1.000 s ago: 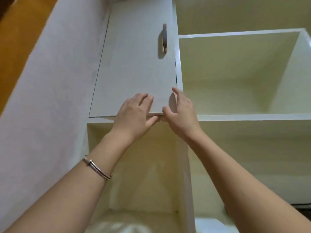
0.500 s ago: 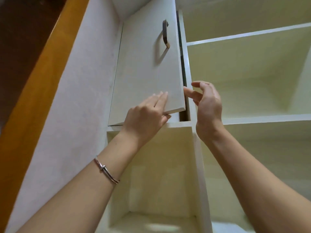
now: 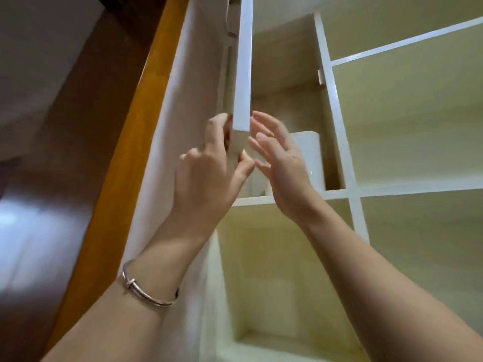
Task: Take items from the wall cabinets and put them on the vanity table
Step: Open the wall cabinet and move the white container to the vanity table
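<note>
White flat item (image 3: 309, 158) stands upright inside upper-left wall cabinet compartment (image 3: 285, 100), on its shelf, partly hidden behind the right hand (image 3: 281, 168). Cabinet door (image 3: 243, 74) swung out, seen edge-on. Left hand (image 3: 206, 176) pinches door's lower corner, thumb on the right face. Right hand spread wide, empty, just right of door. Bracelet (image 3: 146, 291) on left wrist.

no readable text, label or number — anywhere in view

White cabinet door (image 3: 242, 74) swung open edge-on, pale white item (image 3: 308, 158) upright inside
</note>
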The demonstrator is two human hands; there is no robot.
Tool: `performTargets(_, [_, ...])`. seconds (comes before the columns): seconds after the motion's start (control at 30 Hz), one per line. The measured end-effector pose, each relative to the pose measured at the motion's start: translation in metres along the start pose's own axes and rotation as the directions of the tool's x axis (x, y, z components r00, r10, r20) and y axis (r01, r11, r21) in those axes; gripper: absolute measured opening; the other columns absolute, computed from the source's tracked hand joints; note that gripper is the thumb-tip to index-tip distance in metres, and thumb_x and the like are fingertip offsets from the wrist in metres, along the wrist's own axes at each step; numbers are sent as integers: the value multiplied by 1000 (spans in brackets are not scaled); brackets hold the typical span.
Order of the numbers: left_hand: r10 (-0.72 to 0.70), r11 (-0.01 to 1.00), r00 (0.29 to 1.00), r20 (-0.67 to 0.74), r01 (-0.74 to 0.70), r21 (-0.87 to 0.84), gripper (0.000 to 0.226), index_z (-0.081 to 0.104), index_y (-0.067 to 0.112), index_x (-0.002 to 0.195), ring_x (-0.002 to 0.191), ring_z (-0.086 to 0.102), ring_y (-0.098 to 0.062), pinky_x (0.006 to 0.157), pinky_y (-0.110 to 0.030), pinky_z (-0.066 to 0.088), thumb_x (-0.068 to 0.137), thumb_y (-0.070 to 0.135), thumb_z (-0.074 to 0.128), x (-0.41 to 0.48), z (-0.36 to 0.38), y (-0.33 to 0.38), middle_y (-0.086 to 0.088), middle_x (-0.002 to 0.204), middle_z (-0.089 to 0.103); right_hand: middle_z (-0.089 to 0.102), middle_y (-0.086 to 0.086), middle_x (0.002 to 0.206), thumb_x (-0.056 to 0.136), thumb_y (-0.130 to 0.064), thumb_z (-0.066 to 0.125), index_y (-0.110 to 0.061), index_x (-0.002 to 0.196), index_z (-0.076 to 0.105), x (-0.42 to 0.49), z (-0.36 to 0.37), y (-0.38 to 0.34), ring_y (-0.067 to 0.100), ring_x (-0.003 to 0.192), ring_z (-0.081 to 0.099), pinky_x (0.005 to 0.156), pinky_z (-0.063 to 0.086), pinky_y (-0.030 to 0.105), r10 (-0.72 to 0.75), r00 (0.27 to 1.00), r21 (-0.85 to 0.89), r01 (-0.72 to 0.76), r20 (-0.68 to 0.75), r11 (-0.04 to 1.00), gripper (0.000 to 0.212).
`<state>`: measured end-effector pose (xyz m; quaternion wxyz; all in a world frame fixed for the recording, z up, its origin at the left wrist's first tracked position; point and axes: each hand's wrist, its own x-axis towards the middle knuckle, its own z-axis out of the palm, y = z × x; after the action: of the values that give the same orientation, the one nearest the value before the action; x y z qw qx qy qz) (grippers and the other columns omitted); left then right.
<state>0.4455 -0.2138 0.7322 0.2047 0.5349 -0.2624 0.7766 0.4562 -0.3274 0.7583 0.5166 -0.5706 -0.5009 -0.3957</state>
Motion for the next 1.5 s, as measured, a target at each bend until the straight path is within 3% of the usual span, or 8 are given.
performTargets(0.1, [-130, 988, 990, -53, 125, -88, 71, 34, 13, 139, 97, 65, -12, 75, -17, 56, 79, 22, 70, 2, -19, -8, 4, 125, 56, 41, -27, 140, 92, -33, 50, -37, 138, 39, -4, 21, 34, -8, 130, 36, 115, 31, 25, 69, 990, -193, -45, 122, 980, 47])
performTargets(0.37, [-181, 929, 983, -35, 183, 320, 68, 41, 11, 134, 139, 28, -23, 114, -43, 28, 76, 34, 69, 6, -57, -51, -9, 141, 47, 27, -24, 145, 96, -29, 44, -29, 144, 29, 0, 70, 61, -2, 143, 13, 119, 11, 23, 6, 997, -291, 16, 75, 957, 50])
performTargets(0.7, [-337, 881, 941, 39, 301, 366, 74, 21, 9, 143, 138, 32, -26, 108, -38, 34, 84, 31, 60, 5, -56, -51, -9, 149, 35, 28, -9, 154, 97, -29, 41, -30, 141, 35, 3, 73, 63, -2, 142, 15, 116, 13, 20, 20, 997, -302, 1, 68, 953, 45])
performTargets(0.93, [223, 789, 969, 108, -244, 563, 49, 50, 7, 127, 133, 27, -34, 107, -46, 35, 78, 15, 45, -15, -10, -24, -16, 137, 44, 58, -1, 128, 88, -15, 55, -16, 120, 60, -6, 19, 52, -4, 105, 44, 81, 27, -8, -59, 997, -586, 20, -47, 810, 32])
performTargets(1.07, [-18, 951, 968, 249, -60, 303, 37, 62, 9, 111, 124, 48, -30, 102, -37, 41, 77, 20, 55, -16, 34, -3, -10, 123, 60, 59, 4, 124, 85, -9, 53, -12, 119, 59, -3, -35, 24, 8, 110, 51, 85, 29, 7, -188, 950, -724, -53, -248, 688, 34])
performTargets(1.2, [-346, 925, 750, 564, 372, 73, 55, 39, 13, 136, 134, 34, -23, 107, -35, 31, 86, 33, 48, 7, 79, -10, -5, 143, 41, 50, 7, 135, 82, -14, 55, -12, 132, 46, 22, -74, 10, 20, 123, 48, 100, 38, 26, -66, 935, -743, -233, -349, 627, 50])
performTargets(1.37, [-518, 686, 475, 711, 727, 14, 53, 29, 8, 140, 119, 44, -26, 82, -26, 43, 94, 33, 34, 27, 115, -24, -10, 133, 43, 47, 8, 135, 82, -23, 60, -12, 143, 26, 47, -84, 19, 22, 107, 52, 78, 40, 27, 340, 850, -650, -527, -404, 547, 70])
performTargets(1.5, [-486, 518, 382, 786, 850, -92, 30, 54, 10, 94, 92, 56, -23, 46, -20, 32, 95, 21, 25, 28, 125, -26, -14, 102, 54, 44, 7, 111, 88, -25, 55, -5, 136, 35, 52, -85, 28, 26, 91, 44, 70, 39, 30, 541, 702, -505, -711, -463, 489, 56])
